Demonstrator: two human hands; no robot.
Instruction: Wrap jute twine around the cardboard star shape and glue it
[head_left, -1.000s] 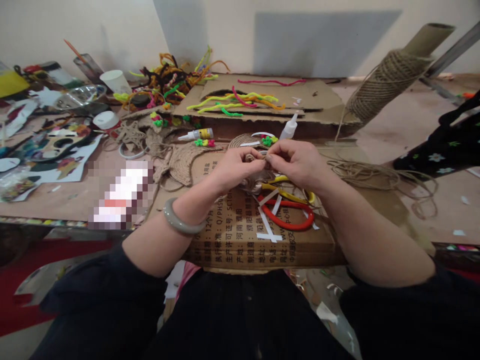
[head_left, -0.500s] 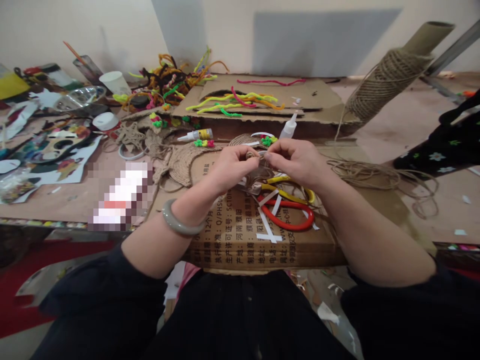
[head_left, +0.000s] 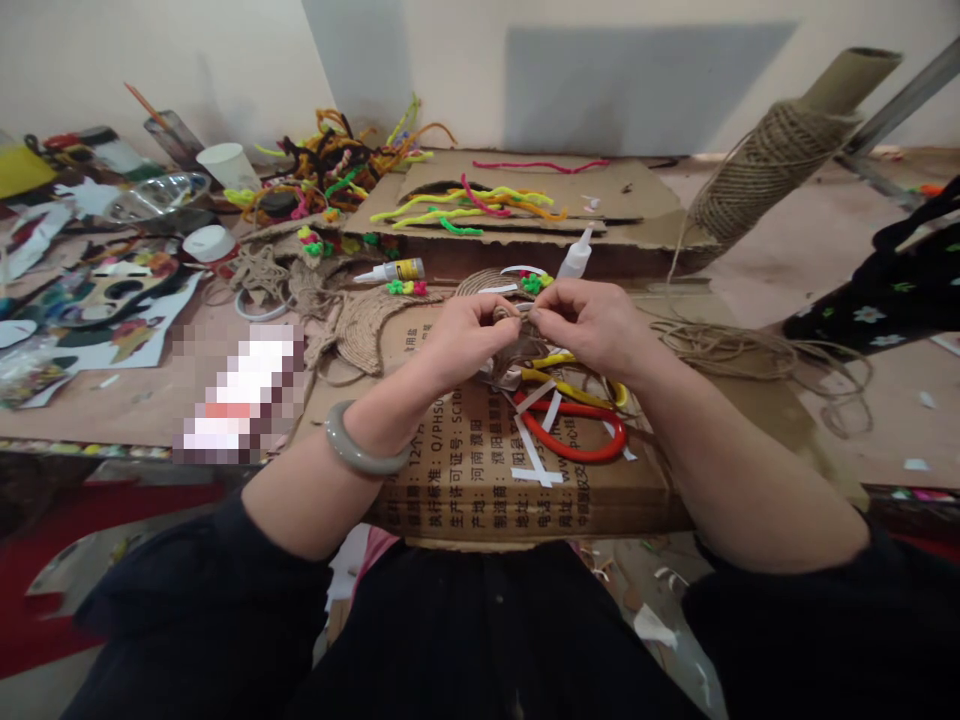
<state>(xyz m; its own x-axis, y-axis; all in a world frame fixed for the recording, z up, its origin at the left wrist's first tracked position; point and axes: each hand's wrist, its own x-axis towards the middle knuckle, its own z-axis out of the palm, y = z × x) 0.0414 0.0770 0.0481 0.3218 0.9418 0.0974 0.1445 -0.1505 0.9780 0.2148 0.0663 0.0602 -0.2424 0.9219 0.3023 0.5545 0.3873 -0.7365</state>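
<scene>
In the head view, the left hand (head_left: 474, 338) pinches one small twine piece (head_left: 506, 313) above one printed cardboard box (head_left: 450, 505), the right hand (head_left: 592, 325) brings thumb and forefinger together beside it, their hold unclear, and two small bottles (head_left: 574, 260) sit beyond.

Single head-worn view, forward and down, near left hand (head_left: 474, 338) and right hand (head_left: 589, 322), detail there perhaps unclear.

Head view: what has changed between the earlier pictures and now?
The bare left hand and bare right hand, nearly meeting at the fingertips earlier, are now slightly apart. The left still holds a small brown twine piece. The red looped handle, white-nozzled bottle and brown twine spool stayed put.
</scene>
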